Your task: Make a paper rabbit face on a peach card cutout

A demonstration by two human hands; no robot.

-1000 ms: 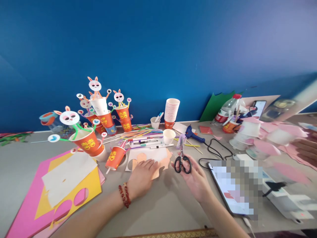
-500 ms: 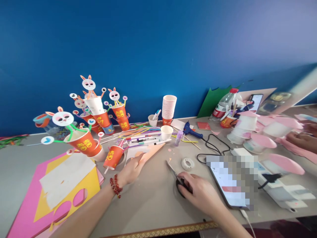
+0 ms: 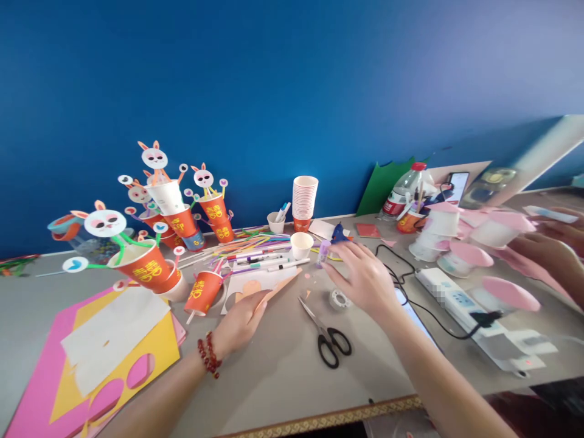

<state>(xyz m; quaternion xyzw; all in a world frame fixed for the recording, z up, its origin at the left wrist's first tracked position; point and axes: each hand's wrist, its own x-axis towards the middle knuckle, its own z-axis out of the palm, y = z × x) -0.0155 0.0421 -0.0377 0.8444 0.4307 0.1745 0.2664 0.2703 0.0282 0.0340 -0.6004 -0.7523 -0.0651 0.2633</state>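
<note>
My left hand (image 3: 241,322) is closed on a folded piece of orange paper (image 3: 285,283), above a white sheet (image 3: 235,281). My right hand (image 3: 365,277) is open, its fingers curved and apart, close beside a small purple glue bottle (image 3: 323,253); whether a fingertip touches it I cannot tell. Black-handled scissors (image 3: 327,334) lie on the table below that hand, blades slightly apart. A roll of clear tape (image 3: 340,299) rests just under my right palm. Behind the fingers a blue glue gun (image 3: 338,232) is partly hidden.
Red paper cups with rabbit faces (image 3: 143,267) stand at the left, above pink and yellow paper (image 3: 171,337). A cup stack (image 3: 305,204) stands by the wall. A black cable crosses to a power strip (image 3: 449,292). Another person's hands (image 3: 542,243) work at the right among pink-topped cups.
My right hand has let go of the scissors, leaving them on the table, and has moved up toward the purple bottle. My left hand still holds the orange paper. The view has shifted slightly.
</note>
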